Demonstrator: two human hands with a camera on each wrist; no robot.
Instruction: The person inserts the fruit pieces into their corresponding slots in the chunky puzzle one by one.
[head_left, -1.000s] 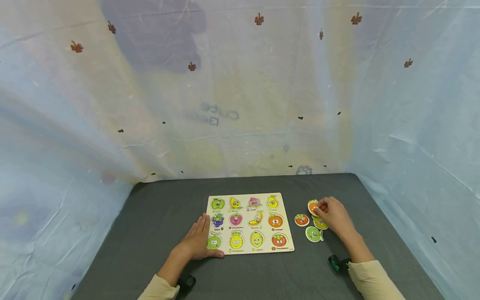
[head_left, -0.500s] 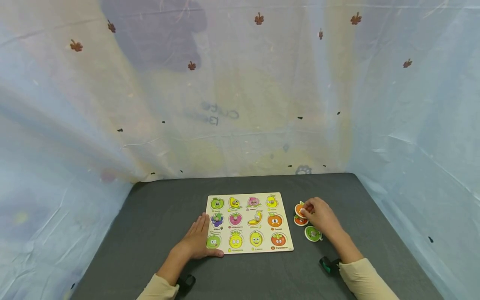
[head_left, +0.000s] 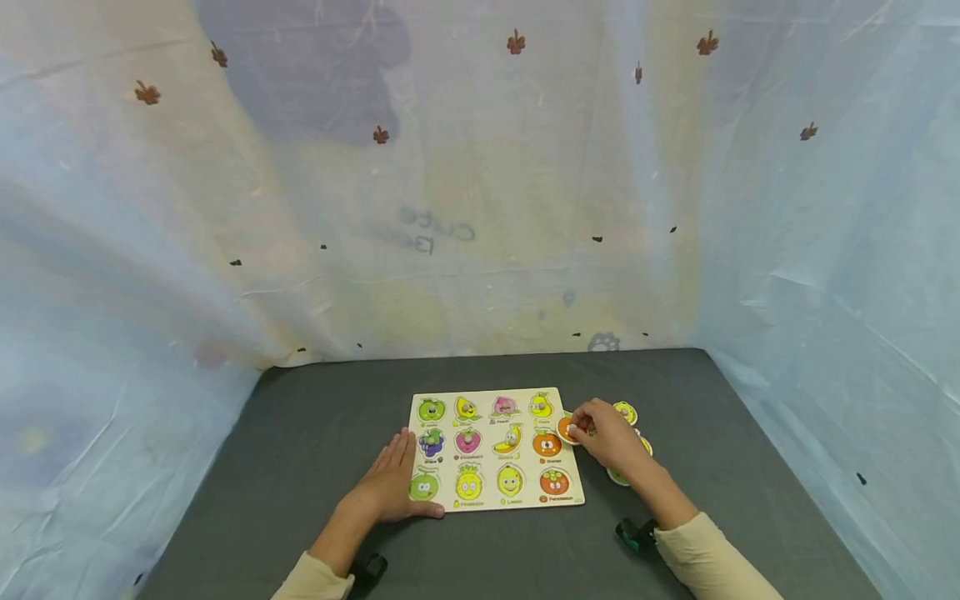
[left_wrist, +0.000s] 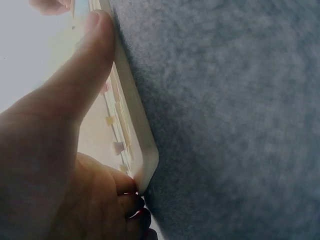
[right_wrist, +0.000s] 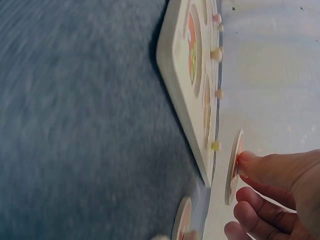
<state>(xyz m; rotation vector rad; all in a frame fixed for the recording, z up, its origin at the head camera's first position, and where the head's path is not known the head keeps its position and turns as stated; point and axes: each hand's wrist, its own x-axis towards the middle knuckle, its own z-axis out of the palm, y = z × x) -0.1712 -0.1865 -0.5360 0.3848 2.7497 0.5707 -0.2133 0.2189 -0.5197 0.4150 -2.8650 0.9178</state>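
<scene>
while left hand [head_left: 390, 482], fingers straight, braces board [head_left: 488, 433], right hand [head_left: 606, 433] pinches orange piece [head_left: 566, 430]; aligning it before lowering advised.

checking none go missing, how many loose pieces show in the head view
At least 4: the orange piece pinched by the right hand, a far piece by its knuckles, a middle piece to its right, and a near piece below it. The hand may hide others.

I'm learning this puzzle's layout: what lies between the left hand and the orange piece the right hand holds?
The puzzle board; in the head view, its middle row of grape, strawberry, banana and orange pictures spans that stretch.
</scene>
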